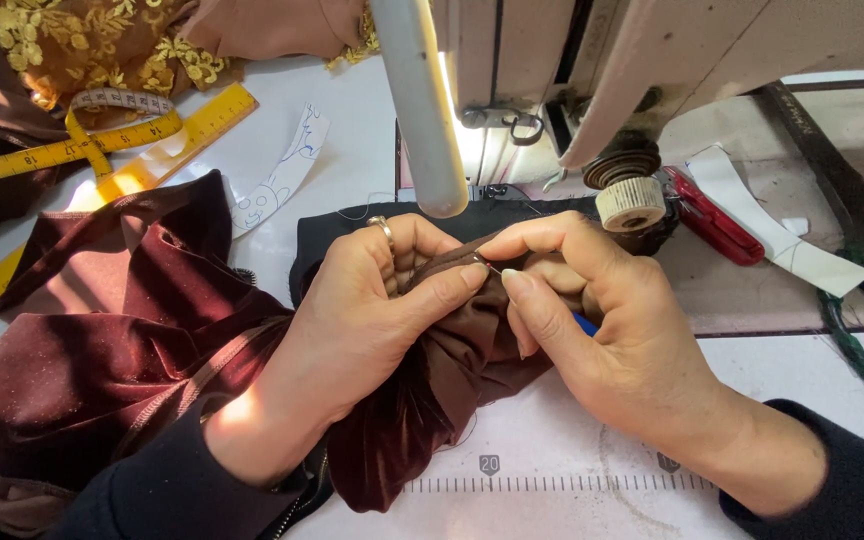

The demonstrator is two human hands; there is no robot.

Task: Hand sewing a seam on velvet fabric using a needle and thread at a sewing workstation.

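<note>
Both grips pinched on maroon velvet fabric [422, 390]: left hand [372, 310], right hand [592, 320]; white paper strip [772, 235] right.

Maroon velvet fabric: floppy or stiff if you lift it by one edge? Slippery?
Probably floppy: the maroon velvet fabric lies in deep soft folds and bunches where the left hand and right hand pinch it. Its sheen hints it may slide easily on the white table.

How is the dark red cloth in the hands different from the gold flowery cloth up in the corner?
The dark red velvet cloth is plain and shiny; the gold embroidered cloth carries raised flower patterns. The velvet cloth is pinched between the left hand and right hand; the embroidered cloth lies untouched at the far corner, partly under a yellow ruler. Both lie bunched on the white table.
</note>
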